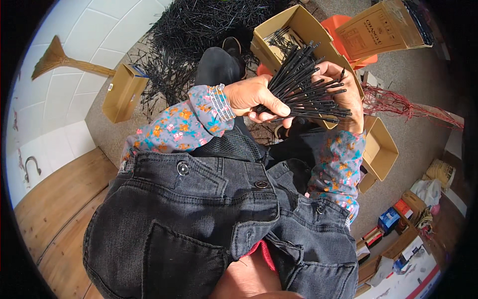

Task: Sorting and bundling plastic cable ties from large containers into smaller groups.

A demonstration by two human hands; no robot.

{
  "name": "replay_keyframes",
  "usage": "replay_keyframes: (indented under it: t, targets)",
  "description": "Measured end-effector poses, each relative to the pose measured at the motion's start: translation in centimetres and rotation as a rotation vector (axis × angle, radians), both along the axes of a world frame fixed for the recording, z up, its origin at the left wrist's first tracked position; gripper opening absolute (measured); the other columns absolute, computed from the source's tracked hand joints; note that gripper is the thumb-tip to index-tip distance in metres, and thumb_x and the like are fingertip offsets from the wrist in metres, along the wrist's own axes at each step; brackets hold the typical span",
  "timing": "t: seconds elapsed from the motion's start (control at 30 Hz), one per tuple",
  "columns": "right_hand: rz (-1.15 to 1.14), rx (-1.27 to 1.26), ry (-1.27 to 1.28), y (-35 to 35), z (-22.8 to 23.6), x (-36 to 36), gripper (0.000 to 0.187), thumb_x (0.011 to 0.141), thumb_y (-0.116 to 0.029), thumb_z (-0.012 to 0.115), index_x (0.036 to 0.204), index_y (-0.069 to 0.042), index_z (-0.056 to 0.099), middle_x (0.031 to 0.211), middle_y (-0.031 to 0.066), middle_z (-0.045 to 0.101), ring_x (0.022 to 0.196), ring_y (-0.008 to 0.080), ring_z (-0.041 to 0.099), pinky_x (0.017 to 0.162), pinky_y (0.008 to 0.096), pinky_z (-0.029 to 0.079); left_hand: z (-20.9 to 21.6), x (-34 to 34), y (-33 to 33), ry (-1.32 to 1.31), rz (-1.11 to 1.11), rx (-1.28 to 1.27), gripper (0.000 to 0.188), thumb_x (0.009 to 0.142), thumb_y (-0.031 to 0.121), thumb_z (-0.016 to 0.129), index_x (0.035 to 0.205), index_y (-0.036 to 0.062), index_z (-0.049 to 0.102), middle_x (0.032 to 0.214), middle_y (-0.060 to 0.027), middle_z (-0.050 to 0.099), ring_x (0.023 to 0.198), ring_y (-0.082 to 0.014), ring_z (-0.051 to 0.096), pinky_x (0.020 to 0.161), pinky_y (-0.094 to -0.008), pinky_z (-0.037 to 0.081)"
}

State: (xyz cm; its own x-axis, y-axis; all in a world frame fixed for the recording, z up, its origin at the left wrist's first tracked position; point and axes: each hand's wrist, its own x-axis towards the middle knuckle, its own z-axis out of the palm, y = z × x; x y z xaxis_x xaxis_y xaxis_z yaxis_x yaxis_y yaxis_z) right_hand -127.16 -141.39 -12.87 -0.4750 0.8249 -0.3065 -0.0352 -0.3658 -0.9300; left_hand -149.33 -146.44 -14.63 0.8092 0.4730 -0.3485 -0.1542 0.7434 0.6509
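In front of my knees, a fanned bundle of thin black sticks (303, 87) is gripped in my left hand (259, 97), its thumb lying across them. My right hand (346, 92) is curled at the right side of the fan. A black tip shows between its bent fingers; how many sticks they hold is hidden. Just behind the bundle, an open cardboard box (331, 47) contains more black sticks. A large heap of similar black sticks (209, 30) covers the floor beyond my knees.
A small cardboard box (115, 94) stands at left by a straw broom (62, 60). To the right are an open carton (386, 149), red wires (398, 104) and a printed carton (373, 30) over something orange. A wooden surface (64, 194) lies at lower left.
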Motion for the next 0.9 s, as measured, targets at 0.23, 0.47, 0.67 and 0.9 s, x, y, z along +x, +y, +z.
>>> replay_keyframes:
  t: [0.23, 0.47, 0.67, 0.9]
  targets:
    - [-0.016, 0.111, 0.003, -0.5, 0.2, -0.3, 0.006, 0.085, -0.011, 0.058, 0.082, -0.007, 0.057, 0.073, -0.0019, 0.058, 0.058, 0.0022, 0.05, 0.048, 0.0166, 0.036, 0.4, -0.2, -0.1, -0.021, 0.028, 0.001, 0.02, 0.075, 0.009, 0.063, 0.09, -0.0035, 0.059, 0.074, -0.014, 0.063, 0.039, -0.0052, 0.044, 0.031, -0.0171, 0.029]
    - [-0.457, 0.244, 0.299, 0.2, 1.3, 0.2, 0.015, 0.092, -0.018, 0.052, 0.084, -0.005, 0.052, 0.079, 0.0106, 0.062, 0.053, 0.0091, 0.05, 0.037, 0.0157, 0.029, 1.5, -0.5, -0.1, -0.001, 0.058, 0.022, 0.027, 0.075, 0.008, 0.062, 0.1, -0.0031, 0.057, 0.075, -0.0136, 0.062, 0.039, -0.0047, 0.043, 0.032, -0.0164, 0.029]
    - [-0.535, 0.261, 0.318, 0.2, 0.4, 1.0, 0.014, 0.092, -0.018, 0.052, 0.087, -0.005, 0.052, 0.078, 0.0128, 0.062, 0.051, 0.0095, 0.049, 0.034, 0.0151, 0.027, 1.3, -0.2, 0.0, 0.015, 0.053, 0.101, 0.025, 0.076, 0.011, 0.063, 0.096, -0.0036, 0.058, 0.071, -0.0102, 0.061, 0.04, -0.0041, 0.042, 0.032, -0.0173, 0.029]
    - [-0.5, 0.268, 0.044, 0.5, 0.1, 1.6, 0.011, 0.087, -0.016, 0.059, 0.085, -0.005, 0.057, 0.069, 0.0039, 0.06, 0.047, 0.005, 0.045, 0.036, 0.0154, 0.027, 0.7, -0.3, 0.4, -0.033, 0.022, 0.072, 0.025, 0.075, 0.01, 0.063, 0.095, -0.0037, 0.058, 0.075, -0.013, 0.062, 0.04, -0.0043, 0.043, 0.032, -0.0173, 0.029]
